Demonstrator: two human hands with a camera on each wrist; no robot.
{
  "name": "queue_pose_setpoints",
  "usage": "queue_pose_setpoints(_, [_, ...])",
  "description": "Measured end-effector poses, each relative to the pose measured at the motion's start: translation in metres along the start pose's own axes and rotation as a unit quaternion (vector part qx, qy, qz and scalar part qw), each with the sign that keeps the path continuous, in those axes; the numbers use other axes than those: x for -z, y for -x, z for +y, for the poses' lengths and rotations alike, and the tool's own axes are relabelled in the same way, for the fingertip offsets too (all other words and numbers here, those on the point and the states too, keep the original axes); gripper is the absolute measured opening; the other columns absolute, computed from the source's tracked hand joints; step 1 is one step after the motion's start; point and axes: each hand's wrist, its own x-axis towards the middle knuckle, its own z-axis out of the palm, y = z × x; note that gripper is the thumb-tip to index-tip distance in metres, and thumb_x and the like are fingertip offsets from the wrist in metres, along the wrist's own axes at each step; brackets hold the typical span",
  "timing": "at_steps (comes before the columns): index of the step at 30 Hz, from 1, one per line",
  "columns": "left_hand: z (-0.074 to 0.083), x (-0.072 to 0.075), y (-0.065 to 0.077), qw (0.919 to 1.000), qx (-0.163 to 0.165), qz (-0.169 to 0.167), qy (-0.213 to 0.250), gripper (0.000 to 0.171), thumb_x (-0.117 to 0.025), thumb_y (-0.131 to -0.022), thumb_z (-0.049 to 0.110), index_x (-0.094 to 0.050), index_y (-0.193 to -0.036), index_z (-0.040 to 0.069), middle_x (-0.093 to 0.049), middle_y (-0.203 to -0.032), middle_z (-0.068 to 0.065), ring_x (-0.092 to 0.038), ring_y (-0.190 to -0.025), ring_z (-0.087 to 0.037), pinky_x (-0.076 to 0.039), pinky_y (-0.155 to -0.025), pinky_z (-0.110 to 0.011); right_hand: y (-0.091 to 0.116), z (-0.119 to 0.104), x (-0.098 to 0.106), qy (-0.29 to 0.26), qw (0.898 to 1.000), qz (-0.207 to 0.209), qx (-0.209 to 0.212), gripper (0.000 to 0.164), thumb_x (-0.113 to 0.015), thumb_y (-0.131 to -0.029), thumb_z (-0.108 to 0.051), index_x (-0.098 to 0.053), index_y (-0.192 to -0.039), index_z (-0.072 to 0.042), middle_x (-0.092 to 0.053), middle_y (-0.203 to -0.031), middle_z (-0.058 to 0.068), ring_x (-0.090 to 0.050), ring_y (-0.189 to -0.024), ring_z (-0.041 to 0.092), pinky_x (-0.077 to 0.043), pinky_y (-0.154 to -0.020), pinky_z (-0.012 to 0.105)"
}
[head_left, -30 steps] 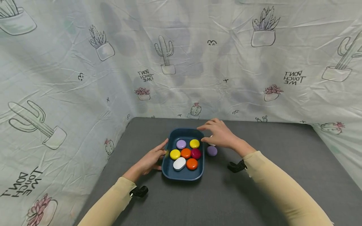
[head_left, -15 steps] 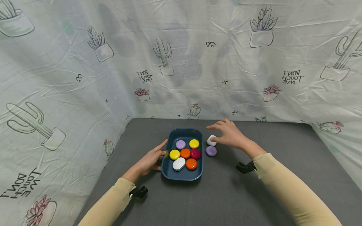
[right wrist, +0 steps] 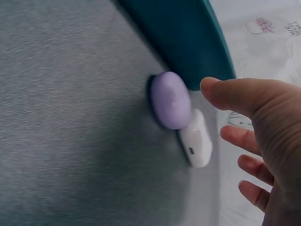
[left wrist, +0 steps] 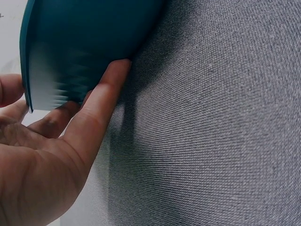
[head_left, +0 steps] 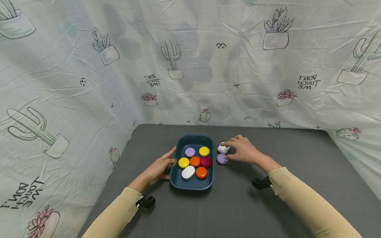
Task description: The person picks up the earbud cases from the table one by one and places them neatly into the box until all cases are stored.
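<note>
My left hand (head_left: 160, 168) rests against the left outer side of a dark blue tray (head_left: 191, 188); in the left wrist view its fingers touch the tray's wall without curling round it. Right of the tray, a smooth purple round disc (head_left: 221, 159) and a white rounded block (head_left: 222, 148) with a small dark mark lie close together on the table. My right hand (head_left: 244, 150) hovers over these two, thumb and fingers spread, partly covering them in the head view. In the right wrist view a gap shows between the thumb and the purple disc (right wrist: 171, 100), and nothing is held.
Inside the tray lie several rounded pieces: a lilac one (head_left: 190, 152), yellow ones (head_left: 204, 151), orange ones (head_left: 201, 173), a dark red one (head_left: 205, 162) and a white one (head_left: 188, 173). The grey table (head_left: 190, 215) ends at a cactus-print cloth (head_left: 190, 92) behind.
My right hand has moved from the tray's right rim rightward, then down and nearer over the purple disc and the white block. The left hand has stayed at the tray.
</note>
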Motion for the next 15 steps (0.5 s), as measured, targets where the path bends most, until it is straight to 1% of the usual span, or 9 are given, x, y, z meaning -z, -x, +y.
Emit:
queue_pose_setpoints(4, [0.000,-0.001,0.000,1.0000,-0.001,-0.001,0.000,0.062,-0.045,-0.108,0.023,-0.024,-0.163,0.043,-0.016,-0.168,-0.016,-0.041,-0.140,-0.045,-0.057,-0.081,-0.055,0.005,0.003,-0.009,0.010,1.000,-0.003,0.011,0.050,-0.084,-0.085,-0.031,-0.072,-0.131,-0.016,-0.068,-0.124,0.008,-0.050,-0.116,0.035,-0.038,-0.092,0.057])
queue_pose_setpoints(7, [0.001,-0.003,0.001,1.0000,0.000,0.002,0.003,0.062,-0.045,-0.108,0.022,-0.024,-0.163,0.042,-0.018,-0.167,-0.018,-0.042,-0.140,-0.044,-0.057,-0.081,-0.054,0.008,0.006,-0.016,0.017,1.000,-0.007,0.014,0.050,-0.084,-0.084,-0.033,-0.073,-0.130,-0.018,-0.068,-0.122,0.008,-0.051,-0.112,0.032,-0.039,-0.090,0.054])
queue_pose_setpoints(10, [0.001,-0.004,0.002,1.0000,0.002,0.005,0.007,0.062,-0.045,-0.108,0.022,-0.024,-0.163,0.042,-0.021,-0.166,-0.019,-0.043,-0.139,-0.043,-0.058,-0.081,-0.053,0.010,0.007,-0.022,0.017,1.000,-0.012,0.012,0.051,-0.084,-0.084,-0.038,-0.073,-0.131,-0.019,-0.068,-0.123,0.009,-0.051,-0.108,0.030,-0.039,-0.087,0.050])
queue_pose_setpoints(15, [0.000,-0.005,0.002,0.9999,0.002,0.007,0.007,0.062,-0.045,-0.108,0.022,-0.024,-0.163,0.042,-0.022,-0.165,-0.019,-0.044,-0.137,-0.043,-0.058,-0.081,-0.053,0.013,0.009,-0.028,0.012,1.000,-0.013,0.012,0.052,-0.083,-0.085,-0.040,-0.072,-0.131,-0.018,-0.067,-0.127,0.013,-0.052,-0.107,0.030,-0.039,-0.087,0.050])
